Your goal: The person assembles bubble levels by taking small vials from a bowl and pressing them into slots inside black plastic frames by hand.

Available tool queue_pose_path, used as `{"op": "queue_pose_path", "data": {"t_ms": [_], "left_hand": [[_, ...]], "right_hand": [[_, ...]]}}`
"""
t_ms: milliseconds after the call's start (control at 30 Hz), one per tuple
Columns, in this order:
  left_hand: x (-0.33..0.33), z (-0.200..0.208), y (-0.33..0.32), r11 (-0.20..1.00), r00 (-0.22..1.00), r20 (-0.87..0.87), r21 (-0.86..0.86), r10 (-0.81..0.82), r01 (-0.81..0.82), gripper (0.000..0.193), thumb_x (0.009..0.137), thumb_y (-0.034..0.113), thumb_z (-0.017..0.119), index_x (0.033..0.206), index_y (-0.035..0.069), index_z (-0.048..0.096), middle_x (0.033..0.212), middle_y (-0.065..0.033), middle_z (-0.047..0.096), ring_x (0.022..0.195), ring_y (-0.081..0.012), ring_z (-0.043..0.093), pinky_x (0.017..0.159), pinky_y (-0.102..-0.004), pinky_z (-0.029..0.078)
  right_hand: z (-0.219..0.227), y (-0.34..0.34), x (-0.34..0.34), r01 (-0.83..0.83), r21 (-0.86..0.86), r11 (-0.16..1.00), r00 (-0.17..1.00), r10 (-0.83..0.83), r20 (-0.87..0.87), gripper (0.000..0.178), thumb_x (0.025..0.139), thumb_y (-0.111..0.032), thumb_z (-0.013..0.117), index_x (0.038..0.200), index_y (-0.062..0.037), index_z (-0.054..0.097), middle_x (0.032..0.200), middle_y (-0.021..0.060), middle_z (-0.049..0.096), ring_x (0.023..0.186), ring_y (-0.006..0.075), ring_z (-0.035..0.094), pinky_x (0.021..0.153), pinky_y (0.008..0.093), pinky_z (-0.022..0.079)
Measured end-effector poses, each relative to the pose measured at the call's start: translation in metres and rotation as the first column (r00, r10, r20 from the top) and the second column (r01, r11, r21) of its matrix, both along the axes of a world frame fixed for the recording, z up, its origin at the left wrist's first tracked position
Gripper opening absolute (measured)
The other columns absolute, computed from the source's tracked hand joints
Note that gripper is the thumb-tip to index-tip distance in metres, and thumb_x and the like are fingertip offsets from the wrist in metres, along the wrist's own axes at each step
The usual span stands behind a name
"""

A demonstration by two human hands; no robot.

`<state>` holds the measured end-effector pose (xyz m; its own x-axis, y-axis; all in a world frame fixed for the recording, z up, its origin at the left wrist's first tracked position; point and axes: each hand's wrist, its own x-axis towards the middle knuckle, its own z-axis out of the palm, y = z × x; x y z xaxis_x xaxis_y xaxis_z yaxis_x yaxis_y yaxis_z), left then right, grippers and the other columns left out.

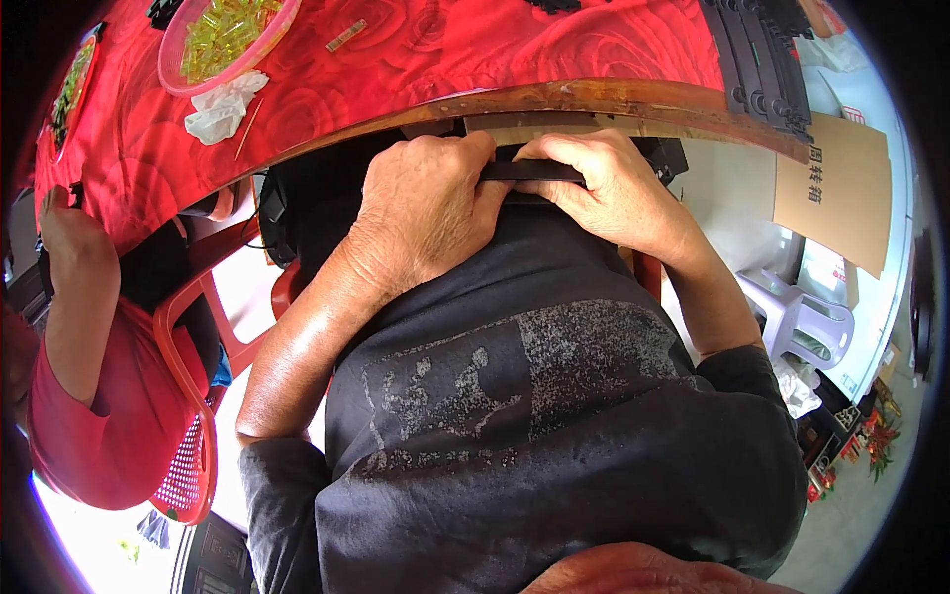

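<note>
A long, flat, black plastic strip [529, 171] is lying crosswise just below the table edge, over the person's lap, and both hands are closing on it. The left hand [426, 203] is curling tightly over the strip's left end, knuckles bunching upward and fingers [450, 148] folding down so that end is hiding inside the fist. The right hand [609, 188] is pinching the other end, its thumb [554, 153] lying along the top of the strip and the remaining fingers wrapping underneath, out of sight. Both forearms are angling inward from the elbows, bare below the sleeves of a dark grey printed shirt [554, 416], and the wrists are nearly meeting above the belly.

Just beyond the fingertips the worn brown wooden table rim [594, 99] is curving across the view, and above it a red rose-patterned tablecloth [445, 49] is covering the top. Far up and left of the left knuckles, a pink round plastic bowl [178, 74] is holding small yellow-green pieces [223, 30], with a crumpled white tissue [223, 107] beside it. Up and right of the right hand, a row of black plastic parts [757, 64] is stacking along the table. Further right a brown cardboard sheet [836, 188] and a pale plastic stool [797, 312] are standing on the floor. At the left another person in a red top [89, 416] is sitting in a red plastic chair [188, 396]
</note>
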<state>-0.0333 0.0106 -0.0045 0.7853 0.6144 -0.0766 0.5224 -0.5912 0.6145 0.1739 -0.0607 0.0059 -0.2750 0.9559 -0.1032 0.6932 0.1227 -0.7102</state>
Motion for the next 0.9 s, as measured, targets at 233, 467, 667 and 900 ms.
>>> {"op": "queue_pose_path", "data": {"t_ms": [233,467,667,900], "left_hand": [[0.000,0.005,-0.001,0.999,0.999,-0.007,0.024,0.048,-0.048,0.024,0.086,0.029,0.071,0.084,0.005,0.066,0.071,-0.0146,0.069,0.072,-0.0354,0.071,0.065,-0.0456,0.057],[0.002,0.007,0.000,0.999,0.997,-0.058,-0.011,0.042,-0.042,0.023,0.085,0.028,0.070,0.085,0.006,0.068,0.071,-0.0151,0.069,0.071,-0.0357,0.070,0.065,-0.0462,0.056],[-0.001,-0.003,0.001,1.000,0.999,-0.028,0.002,-0.015,0.015,0.025,0.087,0.027,0.071,0.089,0.003,0.062,0.073,-0.0164,0.069,0.073,-0.0366,0.070,0.066,-0.0477,0.056],[-0.009,0.021,0.009,0.989,0.995,0.099,-0.141,-0.029,0.043,0.026,0.087,0.011,0.072,0.107,0.003,0.057,0.100,-0.0201,0.067,0.094,-0.0394,0.067,0.079,-0.0466,0.053]], "right_hand": [[0.003,0.002,-0.001,0.009,-0.023,1.000,1.000,-0.009,-0.017,0.023,0.086,-0.006,0.074,0.104,0.0045,0.068,0.093,0.0210,0.072,0.087,0.0361,0.072,0.075,0.0391,0.055],[-0.001,-0.001,0.000,-0.008,-0.005,1.000,0.999,0.007,-0.050,0.020,0.086,-0.006,0.074,0.103,0.0049,0.068,0.090,0.0208,0.072,0.083,0.0354,0.072,0.071,0.0385,0.055],[-0.003,-0.002,-0.001,0.039,-0.075,0.996,0.998,-0.042,-0.041,0.022,0.088,-0.008,0.075,0.104,0.0046,0.069,0.090,0.0197,0.073,0.082,0.0305,0.073,0.072,0.0359,0.055],[-0.004,0.004,0.005,0.077,-0.069,0.995,0.983,-0.087,-0.160,0.023,0.089,-0.020,0.074,0.101,-0.0009,0.074,0.088,0.0185,0.073,0.080,0.0329,0.073,0.073,0.0385,0.055]]}}
